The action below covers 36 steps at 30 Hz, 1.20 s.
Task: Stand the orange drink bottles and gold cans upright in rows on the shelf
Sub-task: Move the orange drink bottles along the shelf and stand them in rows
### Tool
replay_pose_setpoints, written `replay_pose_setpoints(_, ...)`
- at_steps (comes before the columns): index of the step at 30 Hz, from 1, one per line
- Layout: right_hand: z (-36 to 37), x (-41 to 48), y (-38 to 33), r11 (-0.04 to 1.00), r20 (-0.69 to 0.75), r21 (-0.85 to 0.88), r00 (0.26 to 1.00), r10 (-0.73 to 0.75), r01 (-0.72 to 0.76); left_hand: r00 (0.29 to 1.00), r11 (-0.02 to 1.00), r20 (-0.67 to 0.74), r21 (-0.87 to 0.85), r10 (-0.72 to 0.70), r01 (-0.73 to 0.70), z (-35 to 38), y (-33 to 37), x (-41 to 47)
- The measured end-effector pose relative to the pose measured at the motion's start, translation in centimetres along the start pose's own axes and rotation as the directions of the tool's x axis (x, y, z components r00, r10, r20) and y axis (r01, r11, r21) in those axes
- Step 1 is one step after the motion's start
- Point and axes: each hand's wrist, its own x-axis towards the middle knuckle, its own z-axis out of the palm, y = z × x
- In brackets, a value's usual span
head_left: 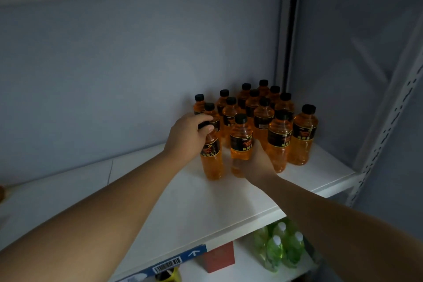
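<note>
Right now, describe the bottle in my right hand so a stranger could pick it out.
On the white shelf, orange drink bottles cluster toward the back right corner. In the front row, the right hand holds one bottle low down. It alone sits between the neighbour gripped by the left hand and two untouched bottles.

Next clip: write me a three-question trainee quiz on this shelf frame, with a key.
1. True or false: the left hand and right hand each grip one of the orange bottles.
2. The lower-shelf bottles are: A red, B green, C blue.
3. Fill in: the orange bottles' caps are ____.
Key: 1 true; 2 B; 3 black.
</note>
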Motion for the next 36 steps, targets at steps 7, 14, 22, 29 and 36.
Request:
replay_pose_setpoints(7, 1.0, 3.6, 1.5, 0.999, -0.044, 0.002, 0.998, 0.035, -0.035, 0.998, 0.999, 0.049, -0.009, 0.04, -0.039, 2.1, -0.5, 3.0)
replay_pose_setpoints(14, 2.3, 5.5, 1.4, 0.999, -0.013, -0.017, 0.999, 0.032, -0.033, 0.997, 0.998, 0.052, 0.026, 0.049, -0.051, 3.1, -1.6, 5.3)
replay_pose_setpoints(22, 2.7, 6.9, 1.1, 0.999, -0.003, -0.026, 1.0, 0.026, -0.026, 0.995, 0.995, 0.05, 0.05, 0.087, -0.089, 3.3, -2.5, 6.3)
replay_pose_setpoints(29, 2.6, 6.9, 1.1, 1.0, 0.009, -0.003, 1.0, -0.003, 0.003, 0.986, 0.985, 0.101, 0.093, 0.136, -0.145, 2.8, -2.6, 6.7)
replay_pose_setpoints(36, 2.3, 6.5, 1.0, 1.0, 0.01, -0.015, 1.0, 0.008, -0.008, 0.979, 0.98, 0.135, 0.11, 0.154, -0.169, 2.5, -2.3, 6.4)
